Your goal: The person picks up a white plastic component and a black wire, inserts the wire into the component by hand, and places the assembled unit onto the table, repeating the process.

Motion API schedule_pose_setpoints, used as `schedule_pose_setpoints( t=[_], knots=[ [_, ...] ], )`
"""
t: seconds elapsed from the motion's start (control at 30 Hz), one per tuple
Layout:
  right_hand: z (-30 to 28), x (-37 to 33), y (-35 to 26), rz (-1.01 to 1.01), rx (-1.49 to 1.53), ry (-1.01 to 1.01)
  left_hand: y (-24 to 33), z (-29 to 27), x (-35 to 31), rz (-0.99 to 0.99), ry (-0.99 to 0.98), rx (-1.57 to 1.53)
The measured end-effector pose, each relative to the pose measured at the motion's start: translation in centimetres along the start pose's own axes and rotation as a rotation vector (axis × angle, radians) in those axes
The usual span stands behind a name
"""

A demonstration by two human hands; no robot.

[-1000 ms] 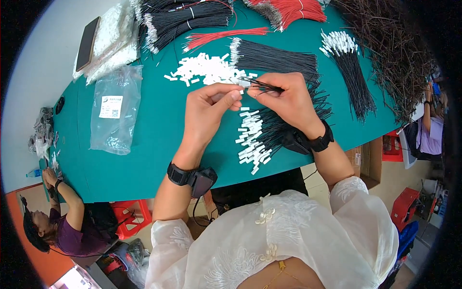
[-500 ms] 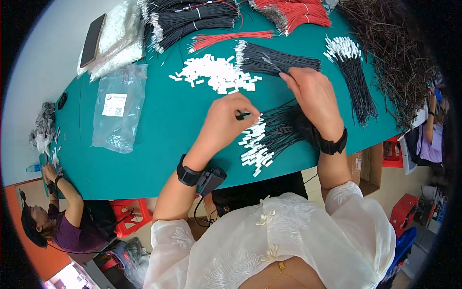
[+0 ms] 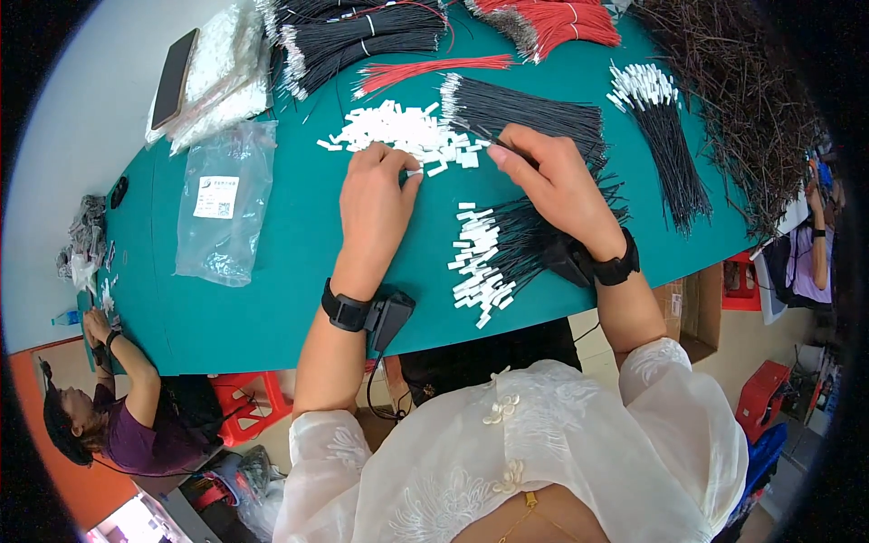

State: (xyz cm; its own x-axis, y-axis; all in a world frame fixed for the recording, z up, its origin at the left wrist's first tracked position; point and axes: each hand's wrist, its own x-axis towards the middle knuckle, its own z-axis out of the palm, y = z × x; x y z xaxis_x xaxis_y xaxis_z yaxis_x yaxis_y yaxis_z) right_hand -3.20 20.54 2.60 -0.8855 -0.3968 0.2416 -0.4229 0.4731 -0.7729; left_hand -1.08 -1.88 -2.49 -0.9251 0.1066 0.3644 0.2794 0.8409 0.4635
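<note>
My left hand [image 3: 376, 201] lies palm down on the green table [image 3: 272, 299], its fingertips pinching a small white connector at the near edge of the loose pile of white connectors [image 3: 398, 131]. My right hand [image 3: 552, 181] reaches over to the bundle of bare black wires [image 3: 529, 113] and pinches one black wire at its end. Below my right wrist lies the fan of black wires fitted with white connectors [image 3: 493, 253]. Both wrists wear black bands.
Clear plastic bags [image 3: 222, 213] and a dark phone [image 3: 174, 77] lie at the left. More black wire bundles [image 3: 362, 41], red wires [image 3: 561, 23], another connector-tipped bundle [image 3: 661, 136] and a dark tangled heap [image 3: 751, 100] sit further back. A person in purple [image 3: 118, 407] works at lower left.
Both hands have moved away from the finished fan of wires, up toward the far supplies: the left to the connector pile, the right to the black wire bundle.
</note>
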Motion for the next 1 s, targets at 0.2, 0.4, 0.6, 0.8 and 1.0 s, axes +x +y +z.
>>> schedule_pose_setpoints(
  t=[0.2,0.4,0.6,0.8,1.0],
  knots=[
    [0.3,-0.1,0.9,0.106,0.266,-0.139,0.5,-0.1,0.3,-0.006,0.035,-0.18],
    [0.1,-0.1,0.6,0.19,0.387,-0.27,3.1,-1.5,0.5,-0.373,-0.092,-1.112],
    [0.3,-0.1,0.3,0.203,0.387,-0.392,2.9,-1.2,0.1,-0.332,-0.123,-1.167],
    [1.0,-0.1,0.5,0.141,0.429,-0.329,3.3,-1.4,0.1,-0.355,-0.103,-1.111],
    [1.0,-0.3,0.2,0.114,0.402,-0.09,3.2,-1.6,0.0,-0.367,-0.14,-1.056]
  ],
)
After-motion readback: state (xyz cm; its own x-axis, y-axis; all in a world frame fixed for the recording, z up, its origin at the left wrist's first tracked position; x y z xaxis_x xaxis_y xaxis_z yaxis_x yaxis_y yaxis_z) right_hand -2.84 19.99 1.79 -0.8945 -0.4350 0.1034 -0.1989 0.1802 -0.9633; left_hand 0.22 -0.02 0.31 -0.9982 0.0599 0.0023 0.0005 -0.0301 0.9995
